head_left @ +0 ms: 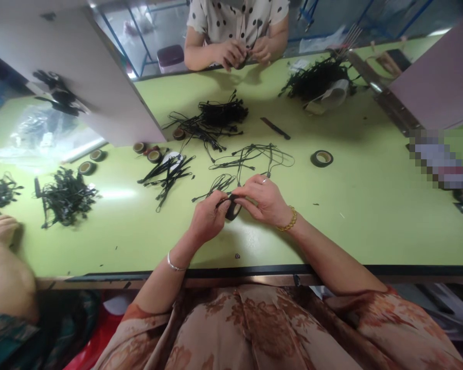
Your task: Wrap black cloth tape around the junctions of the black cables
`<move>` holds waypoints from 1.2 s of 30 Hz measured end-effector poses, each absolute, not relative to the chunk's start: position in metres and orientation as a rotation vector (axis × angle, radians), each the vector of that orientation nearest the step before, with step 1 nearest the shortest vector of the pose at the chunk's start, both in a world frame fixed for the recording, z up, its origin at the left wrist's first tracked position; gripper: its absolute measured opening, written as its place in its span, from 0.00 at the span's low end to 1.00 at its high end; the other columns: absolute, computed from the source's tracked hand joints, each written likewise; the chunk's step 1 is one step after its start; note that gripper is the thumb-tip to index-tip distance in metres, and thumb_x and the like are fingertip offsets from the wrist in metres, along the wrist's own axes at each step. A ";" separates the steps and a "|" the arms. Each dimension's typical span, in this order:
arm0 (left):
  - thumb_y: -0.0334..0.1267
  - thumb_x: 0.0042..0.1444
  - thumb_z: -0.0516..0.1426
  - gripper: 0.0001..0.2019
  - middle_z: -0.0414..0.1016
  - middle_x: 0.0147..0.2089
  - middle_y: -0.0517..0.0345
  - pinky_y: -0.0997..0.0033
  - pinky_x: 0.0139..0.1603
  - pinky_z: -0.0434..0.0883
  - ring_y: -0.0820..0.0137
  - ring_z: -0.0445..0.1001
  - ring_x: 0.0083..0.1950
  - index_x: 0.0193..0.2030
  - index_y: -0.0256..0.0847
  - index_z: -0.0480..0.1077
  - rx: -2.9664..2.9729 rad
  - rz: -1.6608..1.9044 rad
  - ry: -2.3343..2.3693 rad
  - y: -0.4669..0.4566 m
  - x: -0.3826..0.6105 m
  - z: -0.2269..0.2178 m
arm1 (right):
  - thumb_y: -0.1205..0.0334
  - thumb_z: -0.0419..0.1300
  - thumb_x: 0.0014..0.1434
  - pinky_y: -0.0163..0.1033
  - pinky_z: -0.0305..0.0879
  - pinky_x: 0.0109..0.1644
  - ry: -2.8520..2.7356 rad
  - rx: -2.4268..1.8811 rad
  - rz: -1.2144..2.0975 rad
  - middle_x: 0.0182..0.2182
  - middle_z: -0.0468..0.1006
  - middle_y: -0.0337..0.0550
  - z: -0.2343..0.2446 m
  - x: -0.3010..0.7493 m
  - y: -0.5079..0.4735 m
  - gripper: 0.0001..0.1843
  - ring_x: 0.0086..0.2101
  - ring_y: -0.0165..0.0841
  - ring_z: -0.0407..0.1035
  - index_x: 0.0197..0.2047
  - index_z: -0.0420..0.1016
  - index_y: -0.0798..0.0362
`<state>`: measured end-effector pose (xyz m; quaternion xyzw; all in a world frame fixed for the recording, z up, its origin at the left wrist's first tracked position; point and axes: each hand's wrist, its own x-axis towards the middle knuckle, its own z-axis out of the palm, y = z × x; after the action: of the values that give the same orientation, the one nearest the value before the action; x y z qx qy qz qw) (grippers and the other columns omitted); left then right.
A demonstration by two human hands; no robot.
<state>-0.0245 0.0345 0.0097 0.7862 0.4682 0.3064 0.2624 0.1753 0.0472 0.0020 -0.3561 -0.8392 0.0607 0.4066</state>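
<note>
My left hand is closed, pinching a thin black cable that trails away over the green table. My right hand is closed on a small roll of black tape, held against the left fingers just above the table. A loose bundle of black cables lies right behind my hands. Another bundle lies to the left of it.
A bigger cable heap lies mid-table, others at left and far right. Tape rolls lie about. A person opposite handles cables. Another person's arm rests at left. Boards stand on both sides.
</note>
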 end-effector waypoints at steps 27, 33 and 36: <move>0.35 0.66 0.50 0.07 0.73 0.32 0.59 0.74 0.33 0.66 0.73 0.71 0.32 0.38 0.41 0.68 2.409 0.986 1.289 0.031 -0.024 0.001 | 0.50 0.57 0.66 0.39 0.67 0.37 -1.750 -0.946 1.073 0.28 0.79 0.41 0.014 0.175 0.042 0.14 0.31 0.32 0.72 0.35 0.73 0.52; 0.35 0.66 0.51 0.07 0.74 0.31 0.59 0.75 0.32 0.67 0.73 0.73 0.31 0.39 0.41 0.69 2.451 1.027 1.181 0.035 -0.027 0.000 | 0.41 0.54 0.65 0.36 0.67 0.37 -1.474 -1.084 1.446 0.29 0.77 0.39 0.010 0.167 0.044 0.22 0.32 0.31 0.72 0.46 0.70 0.52; 0.36 0.66 0.50 0.07 0.75 0.31 0.59 0.74 0.32 0.67 0.73 0.73 0.30 0.41 0.41 0.70 2.521 0.979 1.091 0.033 -0.024 -0.002 | 0.41 0.56 0.64 0.34 0.61 0.30 -1.294 -1.096 1.617 0.30 0.74 0.39 0.007 0.164 0.045 0.25 0.29 0.29 0.68 0.51 0.71 0.53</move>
<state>-0.0239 0.0334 -0.0019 0.8590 0.3718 0.3335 0.1125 0.1640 0.0450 0.0072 -0.4308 -0.5090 0.6357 0.3888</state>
